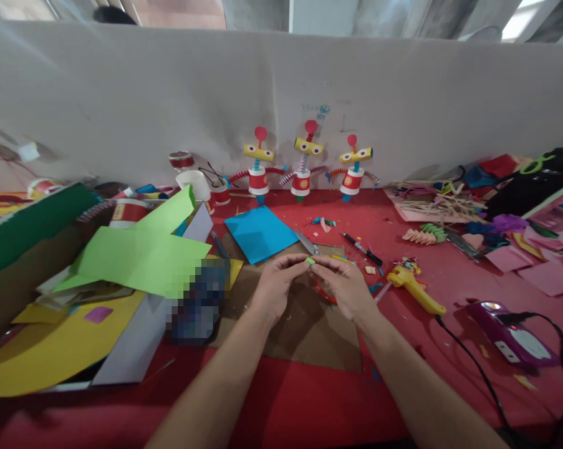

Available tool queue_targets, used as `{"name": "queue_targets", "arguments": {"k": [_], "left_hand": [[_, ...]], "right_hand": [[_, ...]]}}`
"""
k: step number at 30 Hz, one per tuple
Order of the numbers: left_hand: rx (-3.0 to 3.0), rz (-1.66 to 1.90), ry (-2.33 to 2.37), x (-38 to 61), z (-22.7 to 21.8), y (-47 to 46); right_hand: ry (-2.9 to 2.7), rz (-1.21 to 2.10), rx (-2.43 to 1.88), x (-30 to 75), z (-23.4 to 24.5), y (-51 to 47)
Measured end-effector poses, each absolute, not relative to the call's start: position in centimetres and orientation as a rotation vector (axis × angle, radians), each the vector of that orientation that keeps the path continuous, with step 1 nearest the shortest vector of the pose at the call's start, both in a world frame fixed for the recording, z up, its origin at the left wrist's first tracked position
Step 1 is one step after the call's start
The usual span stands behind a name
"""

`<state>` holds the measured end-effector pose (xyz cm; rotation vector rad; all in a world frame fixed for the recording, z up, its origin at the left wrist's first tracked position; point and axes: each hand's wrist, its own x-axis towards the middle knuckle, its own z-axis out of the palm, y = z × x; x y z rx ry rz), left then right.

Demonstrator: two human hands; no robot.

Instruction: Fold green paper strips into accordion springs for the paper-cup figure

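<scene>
Both of my hands meet over a brown cardboard sheet (304,337) on the red table. A small piece of green paper (310,260) is pinched between the fingertips of my left hand (279,284) and my right hand (341,284). Just beyond the fingers lie scissors (305,241), their red handle partly hidden behind my right hand. A blue paper sheet (261,234) rests farther back on the left. To the right of my right hand are a black pen (363,248) and a yellow glue gun (414,290).
Three paper-cup robot figures (301,182) stand along the white wall. Green paper sheets (131,255) and a yellow sheet (57,349) pile up at left, beside a blurred dark object (199,302). A purple power strip (512,337) with black cables sits right, near pink paper pieces (550,271).
</scene>
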<state>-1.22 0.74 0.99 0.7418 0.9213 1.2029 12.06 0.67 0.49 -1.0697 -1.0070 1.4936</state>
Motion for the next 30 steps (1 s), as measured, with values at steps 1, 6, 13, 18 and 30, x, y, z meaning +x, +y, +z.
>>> {"name": "queue_targets", "arguments": {"k": [1,6,13,18,30], "left_hand": [[0.733,1.201,0.926,-1.2,0.9,0.7],[0.724,1.173,0.934,-1.3,0.4,0.9],[0.746,1.160,0.973,-1.5,0.8,1.0],[0.758,1.193,1.013,-1.3,0.5,1.0],[0.719,1.266,1.030,-0.8,0.3,0.8]], "right_hand": [[-1.013,1.482,-1.086,12.1,0.5,0.7],[-0.973,1.462,-1.133,12.1,0.3,0.7],[-0.883,1.592,-1.053,12.1,0.2,1.0],[-0.909,1.585,-1.057,12.1,-0.3,1.1],[-0.868,1.628,-1.017,11.9,-0.1,0.6]]}}
